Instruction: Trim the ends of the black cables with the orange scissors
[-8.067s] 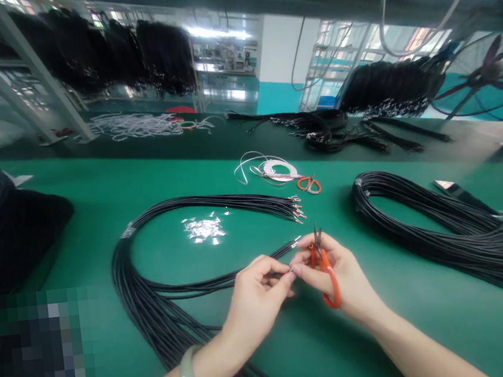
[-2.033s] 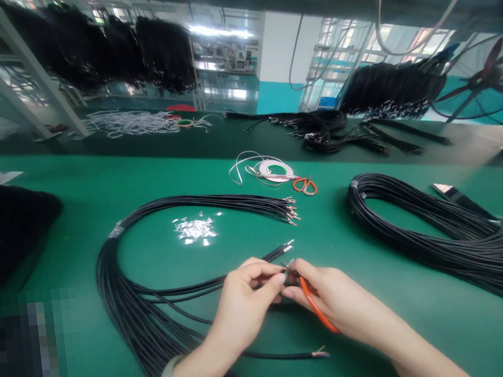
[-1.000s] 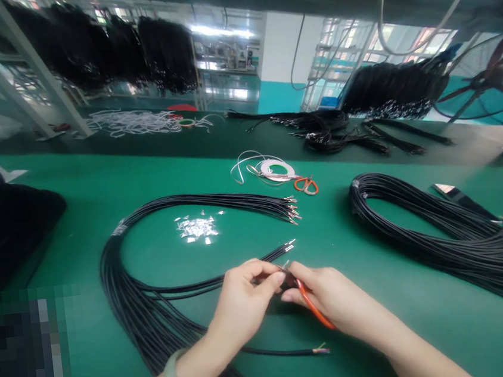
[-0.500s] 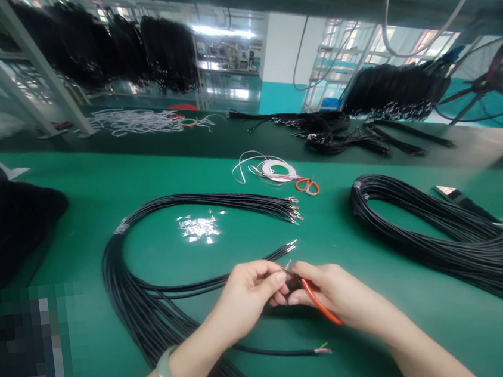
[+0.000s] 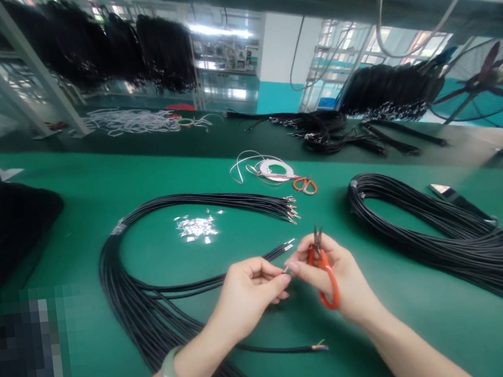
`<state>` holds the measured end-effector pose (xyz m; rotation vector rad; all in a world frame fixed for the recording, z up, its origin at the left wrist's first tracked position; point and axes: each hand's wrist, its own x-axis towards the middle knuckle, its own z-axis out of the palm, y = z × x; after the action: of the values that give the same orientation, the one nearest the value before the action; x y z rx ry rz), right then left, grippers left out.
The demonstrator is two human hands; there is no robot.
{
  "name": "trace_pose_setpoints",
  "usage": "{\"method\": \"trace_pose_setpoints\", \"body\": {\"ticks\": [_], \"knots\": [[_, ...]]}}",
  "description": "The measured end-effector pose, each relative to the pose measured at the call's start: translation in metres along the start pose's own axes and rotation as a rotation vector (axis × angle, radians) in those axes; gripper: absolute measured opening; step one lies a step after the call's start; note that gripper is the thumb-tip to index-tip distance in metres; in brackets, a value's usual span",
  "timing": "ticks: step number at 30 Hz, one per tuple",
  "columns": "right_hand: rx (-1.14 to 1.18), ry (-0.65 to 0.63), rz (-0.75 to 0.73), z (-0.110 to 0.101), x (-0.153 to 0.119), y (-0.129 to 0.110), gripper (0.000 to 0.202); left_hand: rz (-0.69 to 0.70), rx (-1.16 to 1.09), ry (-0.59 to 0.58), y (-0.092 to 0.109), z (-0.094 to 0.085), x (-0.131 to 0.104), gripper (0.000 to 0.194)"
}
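My left hand (image 5: 247, 294) pinches the tip of a black cable, with a small silvery end (image 5: 286, 270) showing past the fingertips. Orange-handled scissors (image 5: 334, 288) rest in my right hand (image 5: 348, 277), blades pointing up and slightly apart. That hand's thumb and a finger meet the silvery end beside my left fingertips. Below the hands lies a single cable end (image 5: 320, 347) with coloured wires bared. The curved bundle of black cables (image 5: 112, 275) spreads to the left, many of its stripped ends (image 5: 292, 209) lying beyond my hands.
Silvery scraps (image 5: 197, 226) lie in a small pile inside the bundle's curve. Farther back are a white tape roll (image 5: 264, 174) and a second pair of orange scissors (image 5: 305, 186). Another coiled cable bundle (image 5: 400, 239) lies right. A dark heap (image 5: 21, 224) sits left.
My right hand has turned the scissors upright, away from the cable tip, and its thumb and finger now touch that tip. My left hand stays nearly in place. The view has shifted slightly.
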<state>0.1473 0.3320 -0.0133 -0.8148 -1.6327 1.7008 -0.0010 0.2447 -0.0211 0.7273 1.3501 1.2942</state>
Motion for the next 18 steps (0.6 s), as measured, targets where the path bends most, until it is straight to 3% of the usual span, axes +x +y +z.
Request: {"method": "trace_pose_setpoints", "body": {"ticks": [9,18], "knots": [[0.147,0.022,0.049,0.0038,-0.0009,0.0029,0.036,-0.015,-0.024,-0.031,-0.0017,-0.0006,0.0006,0.027],[0.2,0.008,0.046,0.0044,0.0007,0.0055,0.036,-0.134,-0.1,-0.23,0.0055,-0.0059,-0.0021,0.032]]}}
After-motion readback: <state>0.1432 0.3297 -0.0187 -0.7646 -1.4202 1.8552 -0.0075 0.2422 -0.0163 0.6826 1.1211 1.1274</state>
